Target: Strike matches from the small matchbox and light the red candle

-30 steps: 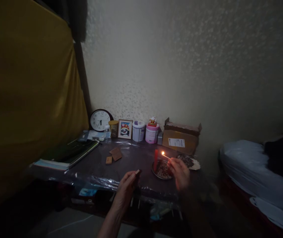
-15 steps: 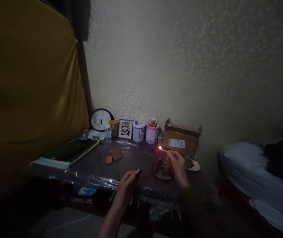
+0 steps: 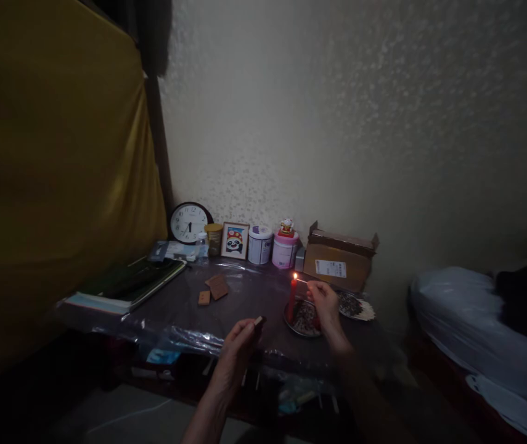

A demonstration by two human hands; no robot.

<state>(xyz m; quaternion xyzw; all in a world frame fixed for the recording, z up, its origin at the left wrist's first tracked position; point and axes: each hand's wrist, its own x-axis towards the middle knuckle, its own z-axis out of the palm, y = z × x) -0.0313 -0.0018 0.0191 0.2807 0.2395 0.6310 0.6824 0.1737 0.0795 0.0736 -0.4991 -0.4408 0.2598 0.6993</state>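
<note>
The left hand (image 3: 238, 339) is held low and curled; the right hand (image 3: 324, 302) is held higher, pinched.

Left hand (image 3: 240, 339) and right hand (image 3: 324, 305): I count two
Lit match (image 3: 301, 282): one
Upright candle (image 3: 291, 302): one
Plates (image 3: 304, 335): two on my feed
Clock (image 3: 186, 221): one
Framed picture (image 3: 235, 242): one
Figurine (image 3: 286, 228): one
Cardboard box (image 3: 337, 253): one

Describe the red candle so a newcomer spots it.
Right of centre on the dark table sits a round dish. The red candle stands inside its left rim, under the burning match in the right hand. Unlike the wide tubs behind, it's slim and red.
</note>
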